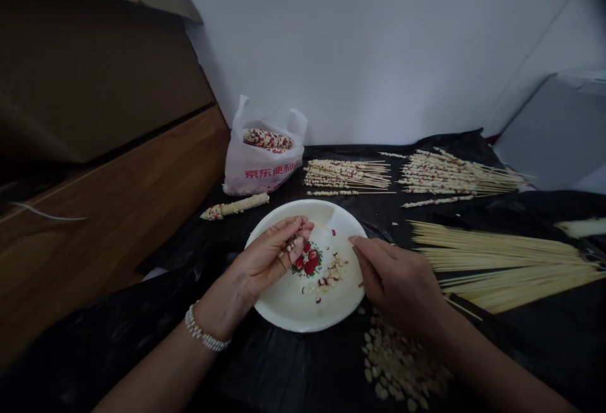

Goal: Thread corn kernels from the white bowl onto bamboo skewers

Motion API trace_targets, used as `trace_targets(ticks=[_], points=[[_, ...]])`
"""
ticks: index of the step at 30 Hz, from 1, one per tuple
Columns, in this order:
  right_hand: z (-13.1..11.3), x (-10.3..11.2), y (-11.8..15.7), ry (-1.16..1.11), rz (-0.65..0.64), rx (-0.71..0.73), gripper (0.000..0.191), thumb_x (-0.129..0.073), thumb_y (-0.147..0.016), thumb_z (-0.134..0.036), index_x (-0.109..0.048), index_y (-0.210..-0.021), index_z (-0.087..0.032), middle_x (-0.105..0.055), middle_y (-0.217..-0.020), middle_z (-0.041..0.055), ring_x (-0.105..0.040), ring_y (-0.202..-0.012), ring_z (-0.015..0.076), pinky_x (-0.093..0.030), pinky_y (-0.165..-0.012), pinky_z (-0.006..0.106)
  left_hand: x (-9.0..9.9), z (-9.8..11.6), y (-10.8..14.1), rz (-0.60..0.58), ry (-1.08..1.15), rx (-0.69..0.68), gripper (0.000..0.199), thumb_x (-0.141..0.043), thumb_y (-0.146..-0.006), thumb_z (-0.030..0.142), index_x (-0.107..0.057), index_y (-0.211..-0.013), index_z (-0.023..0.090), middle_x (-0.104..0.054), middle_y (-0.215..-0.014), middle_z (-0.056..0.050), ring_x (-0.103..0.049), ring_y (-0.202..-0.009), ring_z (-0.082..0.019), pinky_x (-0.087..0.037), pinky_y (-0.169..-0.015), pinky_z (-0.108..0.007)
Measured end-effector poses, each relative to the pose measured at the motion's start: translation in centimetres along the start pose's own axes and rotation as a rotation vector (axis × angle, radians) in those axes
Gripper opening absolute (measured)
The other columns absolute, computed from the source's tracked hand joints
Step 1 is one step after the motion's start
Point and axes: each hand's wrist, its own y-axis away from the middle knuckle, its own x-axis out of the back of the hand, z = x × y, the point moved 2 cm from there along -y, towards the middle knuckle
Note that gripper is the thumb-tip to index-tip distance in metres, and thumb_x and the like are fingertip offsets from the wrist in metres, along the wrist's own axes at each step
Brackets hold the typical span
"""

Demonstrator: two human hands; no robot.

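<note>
My left hand (272,252) is over the left part of a white bowl (284,312), palm turned up and fingers curled round some corn kernels. A beaded bracelet circles that wrist. My right hand (391,274) is at the bowl's right rim, thumb and forefinger pressed together; whatever they pinch is too small to make out. Loose kernels (334,271), pale and dark red, lie in the bowl beside a printed red flower pattern. Below my right hand, a pile of pale kernels (398,362) rests on black plastic sheeting (284,369).
Behind the bowl are a white plastic bag (265,176) holding corn cobs and a partly stripped cob (237,206). Kernel-threaded sticks (348,174) lie in two groups, the larger group (445,173) further right. Bare sticks (511,268) fan out at the right. A white wall stands behind.
</note>
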Motion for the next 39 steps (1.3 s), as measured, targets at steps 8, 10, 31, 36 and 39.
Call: trace_targets(ticks=[8,10,31,36,39], points=[[0.07,-0.27,-0.09,0.04,-0.015,0.015,0.023,-0.046,-0.088,-0.019,-0.062,-0.104,-0.013,-0.069,-0.086,0.0061,-0.064,-0.068,0.0142,-0.044,-0.058,0.025,0.01,-0.11,-0.01,-0.063,-0.008,-0.009,0.026,-0.055,-0.08,-0.001,-0.066,-0.1,0.008,-0.07,-0.101,-0.013,-0.066,-0.096,-0.019,-0.056,-0.081,-0.023],[0.07,-0.3,-0.1,0.055,-0.012,0.021,0.022,-0.046,-0.088,-0.019,-0.062,-0.103,-0.013,-0.068,-0.082,0.0047,-0.062,-0.065,0.0137,-0.043,-0.056,0.025,-0.07,-0.09,-0.04,-0.082,-0.007,0.012,0.025,-0.054,-0.081,0.0,-0.066,-0.101,0.007,-0.07,-0.103,-0.014,-0.066,-0.099,-0.02,-0.055,-0.083,-0.025],[-0.04,-0.3,0.01,0.076,-0.045,0.036,0.024,-0.044,-0.088,-0.019,-0.062,-0.102,-0.013,-0.065,-0.075,0.0038,-0.058,-0.06,0.012,-0.039,-0.054,0.025,-0.34,-0.2,0.38,-0.106,-0.049,0.029,0.035,-0.053,-0.077,-0.005,-0.063,-0.107,0.01,-0.07,-0.103,-0.014,-0.064,-0.104,-0.022,-0.054,-0.086,-0.027],[-0.05,-0.31,-0.01,0.08,-0.038,0.046,0.024,-0.044,-0.088,-0.019,-0.062,-0.102,-0.012,-0.066,-0.075,0.0045,-0.058,-0.06,0.0122,-0.039,-0.054,0.025,-0.52,-0.22,0.52,-0.129,-0.092,0.01,0.036,-0.059,-0.076,-0.003,-0.062,-0.109,0.011,-0.07,-0.102,-0.013,-0.066,-0.099,-0.019,-0.053,-0.085,-0.023],[-0.04,-0.33,0.03,0.084,-0.035,0.045,0.024,-0.044,-0.088,-0.019,-0.062,-0.102,-0.012,-0.066,-0.076,0.0044,-0.058,-0.06,0.012,-0.039,-0.055,0.025,-0.25,-0.23,0.35,-0.105,-0.093,-0.017,0.034,-0.062,-0.076,0.0,-0.06,-0.108,0.011,-0.07,-0.099,-0.012,-0.067,-0.093,-0.018,-0.053,-0.085,-0.024]])
